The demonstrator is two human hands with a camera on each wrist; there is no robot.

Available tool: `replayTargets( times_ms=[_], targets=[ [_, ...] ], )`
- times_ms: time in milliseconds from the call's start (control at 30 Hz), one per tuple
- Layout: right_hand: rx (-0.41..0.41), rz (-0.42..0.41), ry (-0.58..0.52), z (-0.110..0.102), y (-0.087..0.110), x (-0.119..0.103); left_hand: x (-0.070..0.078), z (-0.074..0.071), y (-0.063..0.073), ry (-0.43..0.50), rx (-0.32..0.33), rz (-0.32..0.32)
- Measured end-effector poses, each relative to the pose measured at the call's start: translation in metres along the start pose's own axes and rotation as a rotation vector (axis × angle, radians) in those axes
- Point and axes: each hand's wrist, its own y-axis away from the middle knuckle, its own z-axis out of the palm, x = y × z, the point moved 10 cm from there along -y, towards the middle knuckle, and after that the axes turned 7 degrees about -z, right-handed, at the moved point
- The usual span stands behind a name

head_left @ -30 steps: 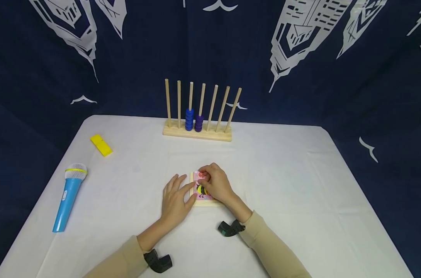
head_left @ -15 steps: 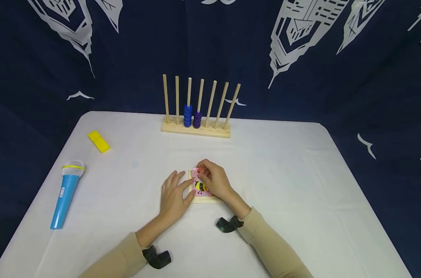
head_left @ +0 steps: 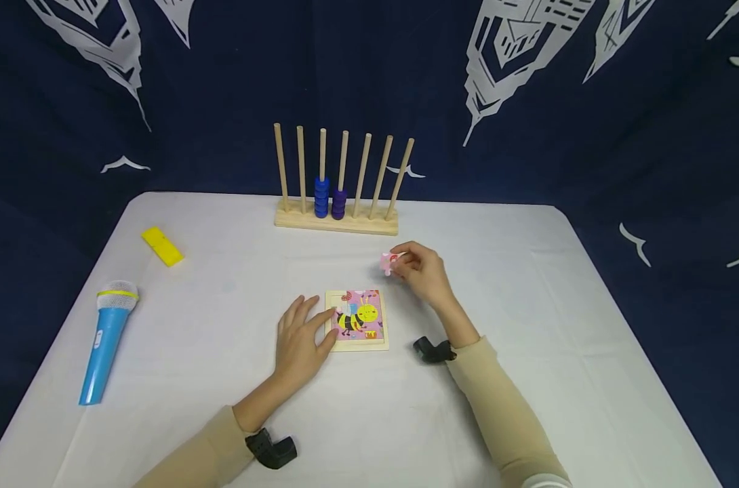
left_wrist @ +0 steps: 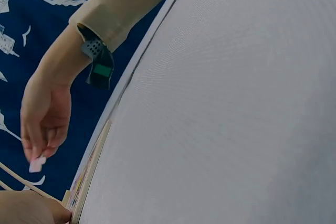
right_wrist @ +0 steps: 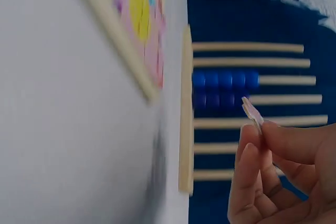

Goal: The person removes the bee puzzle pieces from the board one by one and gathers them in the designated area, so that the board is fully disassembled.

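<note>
In the head view, a bee jigsaw puzzle [head_left: 367, 314] in a pale wooden frame lies flat on the table. A pale patch shows at its upper left corner. My left hand [head_left: 300, 342] touches the frame's left side, fingers spread and fairly straight. Above and right of the puzzle, my right hand [head_left: 423, 274] pinches a small pink puzzle piece [head_left: 388, 263] between thumb and fingers, off the table. The right wrist view shows this puzzle piece [right_wrist: 253, 112] nearly edge-on, held in the fingertips.
A wooden peg stand [head_left: 335, 222] with blue and purple beads on two of its pegs stands at the table's back edge. To the left lie a yellow block [head_left: 163, 246] and a blue toy microphone [head_left: 105, 346]. A dark printed cloth [head_left: 369, 68] hangs behind the white table.
My right hand has lifted off the puzzle and moved up and right with a pink puzzle piece. The left hand stays at the frame. The head view has shifted slightly.
</note>
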Motion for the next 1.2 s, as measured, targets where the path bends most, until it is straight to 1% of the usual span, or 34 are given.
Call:
replayTargets(
  times_ms=[100, 200, 300, 467, 567, 733, 933, 1033, 1100, 1200],
  targets=[
    [-0.014, 0.083, 0.049, -0.019, -0.004, 0.021, 0.0, 0.001, 0.0, 0.002, -0.007, -0.009],
    [-0.053, 0.139, 0.074, -0.027, -0.005, 0.037, 0.0, 0.002, 0.0, 0.013, -0.012, -0.017],
    [-0.089, 0.18, 0.084, -0.025, -0.007, 0.048, -0.001, 0.001, 0.001, 0.021, -0.011, -0.022],
    [-0.156, 0.223, 0.172, -0.017, -0.008, 0.06, -0.002, 0.001, 0.001, 0.025, -0.011, -0.024],
    [-0.175, 0.224, 0.235, -0.014, -0.009, 0.063, -0.001, 0.001, 0.001, 0.019, -0.009, -0.014],
    [-0.163, 0.198, 0.308, -0.014, -0.01, 0.06, 0.001, 0.0, 0.0, 0.001, 0.0, 0.011],
    [-0.148, 0.179, 0.339, -0.014, -0.01, 0.057, 0.001, 0.0, 0.0, -0.022, -0.007, 0.016],
    [-0.144, 0.169, 0.356, -0.012, -0.011, 0.055, 0.001, -0.001, 0.001, -0.037, 0.0, 0.022],
    [-0.142, 0.165, 0.397, -0.012, -0.011, 0.055, 0.001, -0.001, 0.001, -0.041, 0.007, 0.026],
    [-0.138, 0.171, 0.503, -0.014, -0.01, 0.053, 0.0, 0.0, 0.001, -0.043, 0.004, 0.022]
  ],
)
